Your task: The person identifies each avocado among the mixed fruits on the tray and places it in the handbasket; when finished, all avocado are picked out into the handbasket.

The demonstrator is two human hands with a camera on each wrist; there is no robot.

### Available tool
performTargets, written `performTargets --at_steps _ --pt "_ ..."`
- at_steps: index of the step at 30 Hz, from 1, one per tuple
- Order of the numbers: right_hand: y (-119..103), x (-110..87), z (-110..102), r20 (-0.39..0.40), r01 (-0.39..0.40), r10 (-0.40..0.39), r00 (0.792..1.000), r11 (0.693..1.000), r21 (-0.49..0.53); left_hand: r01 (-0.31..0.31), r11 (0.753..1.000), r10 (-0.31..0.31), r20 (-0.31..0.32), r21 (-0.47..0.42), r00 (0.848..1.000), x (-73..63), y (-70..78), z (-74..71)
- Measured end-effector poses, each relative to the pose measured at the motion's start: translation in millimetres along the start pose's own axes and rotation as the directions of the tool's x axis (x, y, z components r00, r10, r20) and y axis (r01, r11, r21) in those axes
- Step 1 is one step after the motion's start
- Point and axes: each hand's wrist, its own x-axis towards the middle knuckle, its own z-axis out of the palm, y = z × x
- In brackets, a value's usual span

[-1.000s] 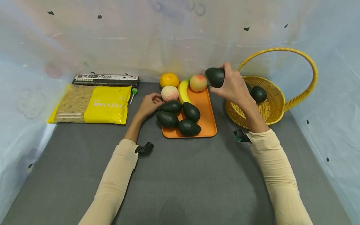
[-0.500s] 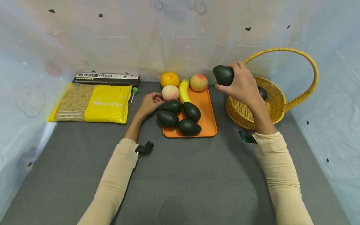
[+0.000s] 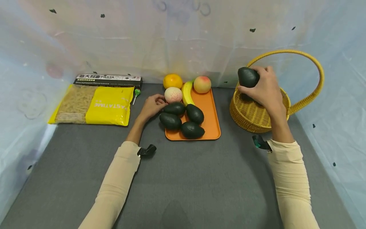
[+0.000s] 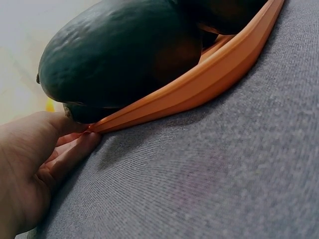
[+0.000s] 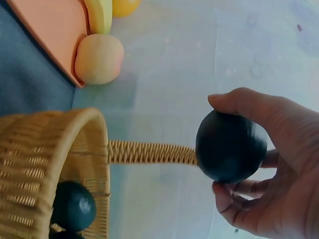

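Before pale sheeting (image 3: pixel 183 41), the right grip (image 3: pixel 267 90) holds an avocado (image 3: pixel 248 77) between thumb (image 5: pixel 244 103) and fingers (image 5: pixel 227 205).

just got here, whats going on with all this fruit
A person's right hand holds an avocado above the yellow basket, which has at least two avocados inside. The left hand grips the edge of the orange tray, where four avocados lie with a banana.

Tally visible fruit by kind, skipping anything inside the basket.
Avocados: 5 (4 on the tray, 1 in the right hand)
Peach-like fruits: 2
Banana: 1
Orange: 1
Total: 9
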Motion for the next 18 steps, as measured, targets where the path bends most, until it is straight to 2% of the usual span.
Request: performTargets --at_steps 6,10,14,18 --pt "14.1 -1.4 -7.3 0.018 -0.087 0.087 0.996 0.996 0.007 -0.001 1.0 0.001 0.004 -0.006 1.0 0.4 1.4 -0.7" --pt "20.0 2.2 -9.4 0.076 -0.136 0.139 0.987 0.99 -0.044 -0.001 1.0 0.001 -0.004 -0.003 1.0 0.4 0.7 -1.7" --pt "27.4 5.5 -8.0 0.192 -0.193 0.215 0.957 0.973 -0.129 -0.004 1.0 0.004 -0.003 0.003 1.0 0.3 0.0 -1.3" --pt "36.6 8.0 -1.1 0.288 -0.194 0.239 0.927 0.965 -0.175 0.001 1.0 -0.001 0.007 0.005 1.0 0.2 -1.2 -1.2"
